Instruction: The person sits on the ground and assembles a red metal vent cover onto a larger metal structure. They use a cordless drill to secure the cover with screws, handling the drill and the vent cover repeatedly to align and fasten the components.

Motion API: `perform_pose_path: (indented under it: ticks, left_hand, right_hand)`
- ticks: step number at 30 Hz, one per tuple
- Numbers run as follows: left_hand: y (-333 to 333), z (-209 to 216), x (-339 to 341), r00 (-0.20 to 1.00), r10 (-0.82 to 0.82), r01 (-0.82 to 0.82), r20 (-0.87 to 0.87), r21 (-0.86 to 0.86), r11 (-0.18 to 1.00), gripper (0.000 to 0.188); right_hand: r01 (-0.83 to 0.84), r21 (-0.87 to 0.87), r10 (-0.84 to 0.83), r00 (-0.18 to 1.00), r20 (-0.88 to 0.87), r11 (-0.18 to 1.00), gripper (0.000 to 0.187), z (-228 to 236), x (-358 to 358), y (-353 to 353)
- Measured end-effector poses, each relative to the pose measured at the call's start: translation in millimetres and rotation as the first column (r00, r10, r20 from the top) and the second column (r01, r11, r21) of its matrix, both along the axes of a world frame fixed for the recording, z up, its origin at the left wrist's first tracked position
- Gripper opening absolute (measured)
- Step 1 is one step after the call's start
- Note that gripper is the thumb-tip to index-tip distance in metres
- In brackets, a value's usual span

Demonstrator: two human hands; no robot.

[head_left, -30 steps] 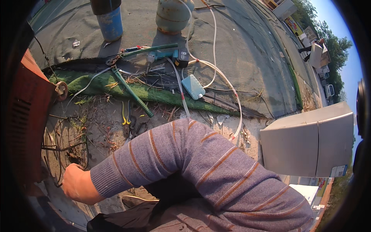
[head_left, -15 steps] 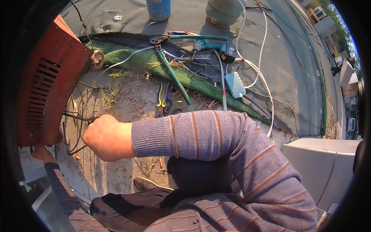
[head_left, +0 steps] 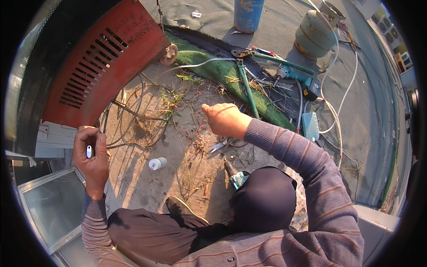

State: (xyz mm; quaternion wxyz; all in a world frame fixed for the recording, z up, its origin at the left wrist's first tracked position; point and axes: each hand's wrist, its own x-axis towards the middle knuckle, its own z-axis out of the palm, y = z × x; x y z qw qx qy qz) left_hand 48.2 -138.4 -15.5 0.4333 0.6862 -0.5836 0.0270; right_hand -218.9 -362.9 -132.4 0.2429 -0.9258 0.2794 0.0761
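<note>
On the left, my left hand [head_left: 92, 162] is raised beside the lower corner of a red slotted metal casing [head_left: 106, 62]. Its fingers curl around a small white piece [head_left: 89, 151] with a rounded end. My right hand [head_left: 226, 120] is over the dirt at the middle, fingers closed; what they hold, if anything, is hidden. Just below it show the metal jaws of pliers [head_left: 218, 147], their handles mostly covered by the hand. A small white cylinder [head_left: 158, 163] lies on its side between my hands. Close to my right knee lies a teal power tool [head_left: 237, 177].
Bolt cutters [head_left: 247, 89] with green handles and a teal cordless drill [head_left: 291, 74] lie on the ground covering. Behind stand a blue cylinder [head_left: 249, 15] and a grey-green gas cylinder [head_left: 315, 35]. Dark cables [head_left: 138, 116] loop beside the casing; a framed glass panel [head_left: 51, 209] is at lower left.
The view has shifted left, so the scene sits farther right. My left hand has come up from under the casing's lower edge with the white piece. My right hand has moved away from the cables.
</note>
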Motion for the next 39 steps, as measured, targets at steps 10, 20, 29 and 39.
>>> perform_pose_path:
  ticks: [10, 20, 29, 39]
  left_hand:
    - [-60, 51, -255, 0.740, -0.673, 0.666, -0.004, -0.135, 0.733, 0.011]
    - [-50, 68, -246, 0.639, -0.700, 0.741, -0.318, 0.012, 0.671, 0.011]
    - [-31, -87, -89, 0.885, -0.402, 0.390, -0.234, 0.846, 0.364, 0.026]
    - [4, -164, -17, 0.884, -0.391, 0.361, -0.255, 0.905, 0.227, 0.032]
  right_hand:
    - [0.345, -0.185, -0.062, 0.595, 0.801, 0.920, 0.039, 98, 35, -73]
    - [0.697, -0.075, -0.692, 0.717, 0.086, 0.713, 0.064, -165, -135, -17]
    - [0.581, -0.243, -0.605, 0.796, -0.030, 0.776, 0.039, -63, -202, -129]
    - [0.451, -0.720, -0.746, 0.651, -0.139, 0.527, 0.023, -79, -265, -191]
